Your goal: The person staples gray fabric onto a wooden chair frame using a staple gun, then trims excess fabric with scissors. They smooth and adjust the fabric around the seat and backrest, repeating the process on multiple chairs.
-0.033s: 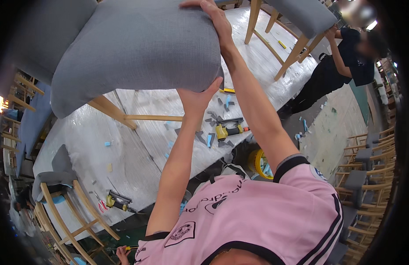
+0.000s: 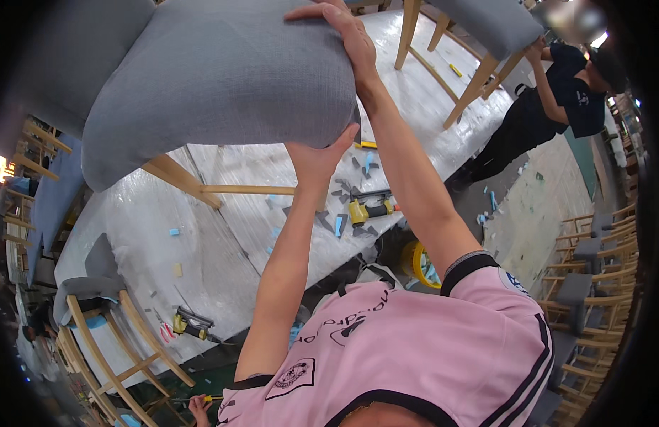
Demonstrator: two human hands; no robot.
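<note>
A grey upholstered chair point(image 2: 222, 85) with pale wooden legs stands on the plastic-covered table, its padded seat right before me. My left hand point(image 2: 319, 153) is closed on the seat's near right corner; the thumb lies along its edge and the fingers are hidden underneath. Higher up, my right hand point(image 2: 352, 39) rests against the seat's right side, fingers stretched over the top fabric. Just right of my left forearm lies a yellow and black staple gun point(image 2: 368, 211) among grey and blue scraps point(image 2: 339, 225).
A co-worker point(image 2: 557, 92) handles another grey chair point(image 2: 486, 28) at the far right. Another staple gun point(image 2: 190, 324) lies near a small chair point(image 2: 119, 341) at lower left. A yellow bucket point(image 2: 412, 265) stands below the table edge. Stacked chairs point(image 2: 582, 306) line the right.
My right hand has shifted slightly on the seat, with more of its fingers showing on the top fabric. My left hand stays at the corner.
</note>
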